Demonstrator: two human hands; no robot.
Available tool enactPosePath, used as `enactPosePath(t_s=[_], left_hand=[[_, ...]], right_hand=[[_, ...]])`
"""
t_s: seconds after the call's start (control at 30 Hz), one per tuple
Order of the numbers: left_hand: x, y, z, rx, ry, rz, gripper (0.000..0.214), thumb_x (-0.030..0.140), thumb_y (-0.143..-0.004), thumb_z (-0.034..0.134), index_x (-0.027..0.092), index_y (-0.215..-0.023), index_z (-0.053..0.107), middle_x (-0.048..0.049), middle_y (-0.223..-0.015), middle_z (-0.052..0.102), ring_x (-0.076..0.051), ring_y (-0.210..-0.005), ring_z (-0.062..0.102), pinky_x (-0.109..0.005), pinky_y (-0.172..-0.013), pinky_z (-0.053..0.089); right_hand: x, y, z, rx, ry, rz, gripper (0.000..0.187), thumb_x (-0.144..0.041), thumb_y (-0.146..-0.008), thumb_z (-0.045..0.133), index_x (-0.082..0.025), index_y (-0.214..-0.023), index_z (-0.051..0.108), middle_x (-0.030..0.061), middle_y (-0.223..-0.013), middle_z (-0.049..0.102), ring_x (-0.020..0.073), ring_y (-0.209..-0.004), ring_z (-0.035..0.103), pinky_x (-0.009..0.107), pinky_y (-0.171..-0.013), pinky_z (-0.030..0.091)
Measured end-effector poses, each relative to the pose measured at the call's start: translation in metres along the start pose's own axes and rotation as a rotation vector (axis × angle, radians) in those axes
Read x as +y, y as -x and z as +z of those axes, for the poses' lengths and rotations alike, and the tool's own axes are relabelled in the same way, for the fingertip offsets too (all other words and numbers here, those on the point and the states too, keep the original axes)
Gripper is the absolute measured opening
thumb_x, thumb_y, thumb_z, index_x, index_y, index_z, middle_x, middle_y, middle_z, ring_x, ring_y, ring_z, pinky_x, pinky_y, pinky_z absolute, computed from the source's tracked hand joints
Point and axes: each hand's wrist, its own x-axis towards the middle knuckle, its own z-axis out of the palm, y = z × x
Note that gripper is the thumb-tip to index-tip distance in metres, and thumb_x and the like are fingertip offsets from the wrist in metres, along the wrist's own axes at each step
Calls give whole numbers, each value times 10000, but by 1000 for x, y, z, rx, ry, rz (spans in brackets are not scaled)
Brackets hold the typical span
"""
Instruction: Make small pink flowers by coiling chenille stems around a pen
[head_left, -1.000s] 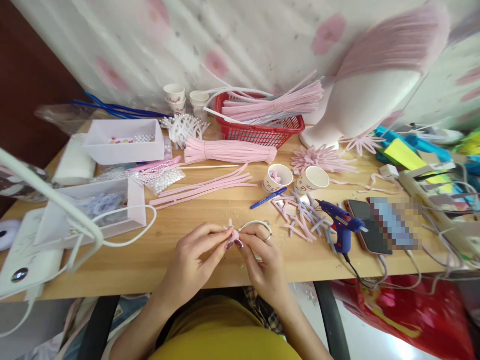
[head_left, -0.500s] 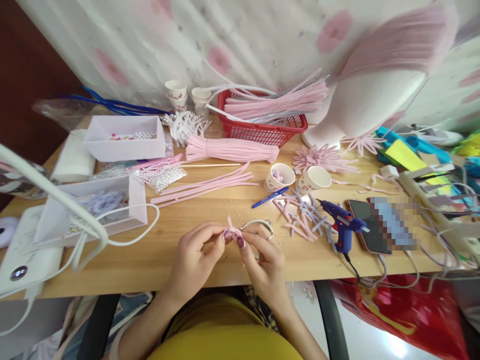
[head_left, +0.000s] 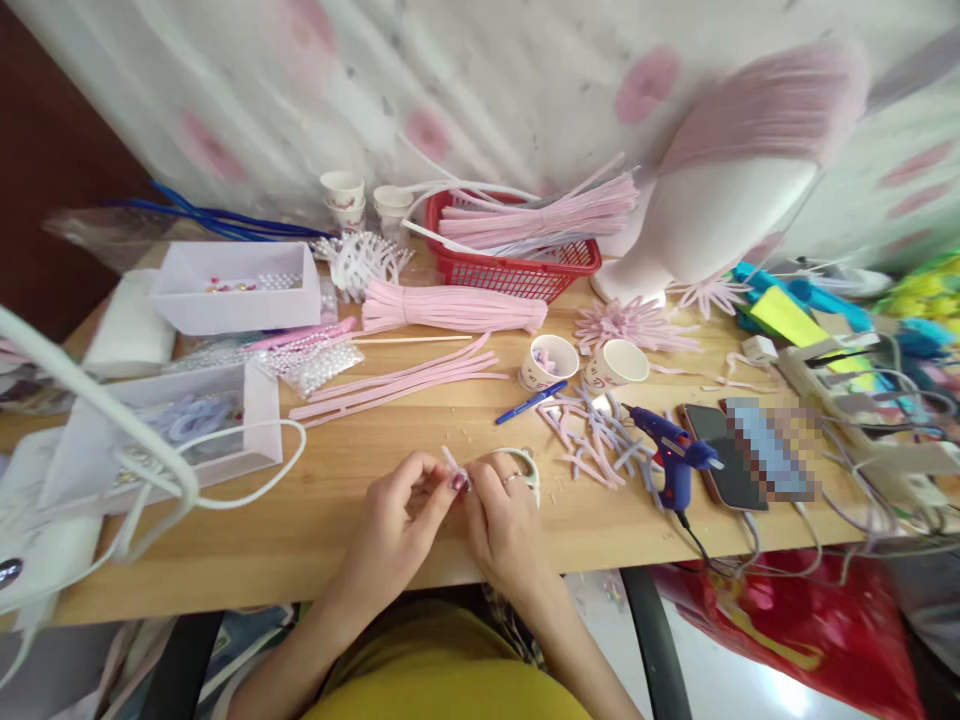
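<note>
My left hand and my right hand meet close above the front of the table. Between their fingertips is a short pink pipe cleaner, one end sticking up past the left fingers; the rest is mostly hidden. Both hands are closed in a pinch on it. Beside my right hand's fingers shows a pale looped handle, partly covered by the hand; whether it is held or lies on the table I cannot tell. Farther back, several long pink pipe cleaners lie spread out.
To the right lie a blue pen, cut pipe cleaner pieces, a blue glue gun and a phone. Two paper cups stand behind. A red basket and white boxes flank a pink bundle.
My right hand has turned over so its back faces up, and its fingers have folded in towards the left. The pink pipe cleaner is more covered. The camera view has shifted slightly.
</note>
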Motion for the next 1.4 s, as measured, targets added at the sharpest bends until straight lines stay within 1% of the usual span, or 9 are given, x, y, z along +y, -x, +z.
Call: enactPosePath(t_s=[0.13,0.23,0.43,0.67,0.8,0.93,1.1,1.17,1.4], left_hand=[[4,-1,3,-125,50,-134,304,428,-932,426,187,-843,588,-16,-799,655,-162,-752,618,-247,-685,508],[4,0,4,-95,49,-159,341,446,-942,381,188,-841,580,-21,-805,641,-174,-766,602,-258,-677,502],[4,2,2,-131,-270,144,222,307,-972,346,209,-912,536,-6,-804,632,-152,-743,600,-246,-687,466],[0,2,5,21,-602,485,151,148,-945,379,202,-876,502,-9,-747,627,-143,-659,608,-238,-608,462],[-2,0,4,88,-679,716,174,110,-941,366,182,-995,516,-46,-825,650,-154,-737,626,-249,-659,498],[-2,-6,-5,25,-900,921,192,148,-957,374,161,-1009,558,-50,-810,650,-160,-710,587,-265,-645,485],[0,-6,-9,23,-977,994,227,152,-956,370,150,-936,596,-38,-744,622,-148,-658,543,-254,-603,442],[2,-5,-8,55,-999,1008,219,123,-934,391,148,-900,606,-29,-688,589,-147,-621,514,-251,-574,418],[8,-5,-6,-39,-901,911,232,135,-914,384,153,-804,588,-29,-666,549,-153,-616,484,-257,-565,387]], right_hand=[[1,0,-2,48,56,-54,199,-130,-934,392,-153,-811,547,96,-831,569,205,-761,495,323,-681,418],[1,2,-1,80,37,-70,162,-109,-915,437,-138,-914,596,99,-847,606,205,-766,520,325,-685,445],[1,5,1,239,-107,-61,183,-76,-878,506,-149,-969,647,92,-845,675,201,-767,596,331,-703,484],[-2,8,3,264,-264,-50,228,-74,-876,519,-184,-1004,672,83,-882,702,191,-759,618,327,-704,488],[-7,11,0,201,-496,126,199,-148,-927,477,-209,-921,667,44,-833,662,167,-782,598,299,-729,477],[-8,8,-7,113,-763,387,193,-310,-934,502,-196,-796,574,2,-740,551,116,-639,527,230,-561,446],[-10,2,-7,-124,-1203,630,234,-437,-915,498,-224,-832,454,-95,-526,350,60,-394,299,165,-357,244],[-12,1,-4,-119,-1319,673,243,-440,-892,533,-226,-825,439,-109,-509,298,48,-391,227,153,-357,180],[-12,5,-1,15,-1127,510,238,-392,-955,446,-215,-799,413,-85,-602,280,63,-477,235,180,-440,247]])
